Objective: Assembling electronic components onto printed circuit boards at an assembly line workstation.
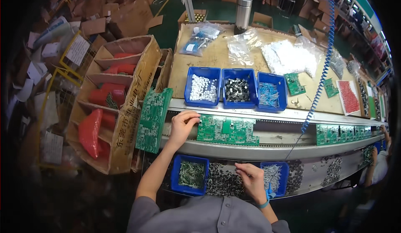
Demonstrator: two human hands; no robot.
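Left hand [182, 127]: we hold it at the upper left corner of the board, thumb and forefinger close together; we cannot tell whether a small part is between them.
Right hand [252, 182]: well apart from the left, over the dark parts [223, 182], fingertips drawn near each other; we cannot tell if they grip anything. We see a blue band [265, 203] at the wrist.
Board [227, 130]: green, lying flat in the rail [225, 148] in front of us.
Near bins: we have the leg bin [174, 175] of green parts left of the dark parts and the pin bin [285, 179] of pale parts to their right.
Far bins: a row of three beyond the rail, the white-part bin [202, 104], the black-part bin [239, 105] and the blue-part bin [272, 108].
Other boards: we see a big board [153, 120] beside the carton [140, 76] and a far board [343, 135] along the rail.
Worktop [215, 62]: it bears a flask [243, 13] and clear bags [241, 49].
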